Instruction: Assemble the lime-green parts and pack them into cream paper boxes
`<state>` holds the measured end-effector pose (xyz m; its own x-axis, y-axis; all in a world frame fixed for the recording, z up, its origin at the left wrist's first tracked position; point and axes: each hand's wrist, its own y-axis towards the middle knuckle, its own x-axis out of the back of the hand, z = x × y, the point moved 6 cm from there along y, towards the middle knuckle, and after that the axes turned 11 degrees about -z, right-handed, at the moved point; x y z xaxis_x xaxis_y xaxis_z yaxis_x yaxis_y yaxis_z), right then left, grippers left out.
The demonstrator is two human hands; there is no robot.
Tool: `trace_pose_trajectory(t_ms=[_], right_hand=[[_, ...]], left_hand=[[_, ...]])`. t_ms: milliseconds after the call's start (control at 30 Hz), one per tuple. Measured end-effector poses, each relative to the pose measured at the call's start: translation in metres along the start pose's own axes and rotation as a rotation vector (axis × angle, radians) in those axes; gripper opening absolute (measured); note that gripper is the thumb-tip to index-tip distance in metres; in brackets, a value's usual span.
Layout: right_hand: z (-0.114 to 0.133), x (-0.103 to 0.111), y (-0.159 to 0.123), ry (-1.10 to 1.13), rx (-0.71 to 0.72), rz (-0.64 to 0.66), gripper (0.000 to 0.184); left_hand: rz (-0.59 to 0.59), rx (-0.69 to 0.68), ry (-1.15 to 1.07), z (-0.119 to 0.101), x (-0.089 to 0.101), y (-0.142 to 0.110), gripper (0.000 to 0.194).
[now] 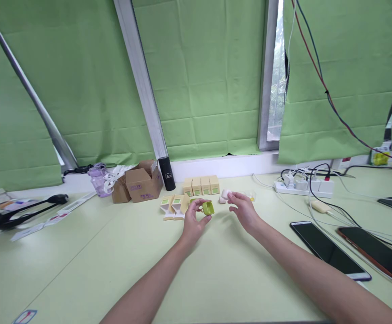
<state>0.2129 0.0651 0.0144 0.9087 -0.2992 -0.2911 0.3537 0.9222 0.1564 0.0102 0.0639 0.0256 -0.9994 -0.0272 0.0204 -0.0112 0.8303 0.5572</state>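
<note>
1. In the head view, locate the green cup (208,207) in the left hand (193,218), over the table (212,265).
2. Note the left fingers: narrowed, holding the cup by its side. Read the mouth as turned right, toward the gap between both hands; find no clear long axis.
3. Observe the right hand (246,212) to the right of the cup, apart from it. Note the right fingers: spread, with thumb and forefinger parted.
4. Find pale pieces (222,200) beside the right fingertips, up and right from the cup. Cannot tell whether touching.
5. Rate the right hand nearer to these, the left nearer to the open boxes (180,203).
</note>
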Motion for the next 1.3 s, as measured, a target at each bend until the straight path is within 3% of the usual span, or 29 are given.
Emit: trace_pose_trajectory(t_ms=[100, 233, 500, 933, 1167, 1300], right_hand=[[-0.005, -0.004, -0.020, 0.260, -0.160, 0.051, 0.035], [-0.010, -0.003, -0.031, 0.319, -0.244, 0.052, 0.038], [-0.008, -0.006, -0.033, 0.307, -0.182, 0.122, 0.049], [-0.010, -0.011, -0.036, 0.258, -0.127, 0.137, 0.041], [-0.010, -0.008, -0.035, 0.270, -0.237, 0.124, 0.050], [-0.008, -0.008, -0.034, 0.264, -0.196, 0.122, 0.048]], left_hand=[[0.003, -0.001, -0.014, -0.001, 0.000, 0.000, 0.044], [0.020, -0.010, -0.033, -0.002, -0.001, -0.001, 0.045], [0.018, -0.018, -0.003, -0.005, -0.001, -0.002, 0.044], [0.015, -0.036, 0.083, 0.000, -0.002, -0.005, 0.048], [-0.009, -0.014, 0.156, 0.007, 0.001, -0.004, 0.049], [-0.012, -0.030, 0.174, 0.004, 0.000, -0.005, 0.048]])
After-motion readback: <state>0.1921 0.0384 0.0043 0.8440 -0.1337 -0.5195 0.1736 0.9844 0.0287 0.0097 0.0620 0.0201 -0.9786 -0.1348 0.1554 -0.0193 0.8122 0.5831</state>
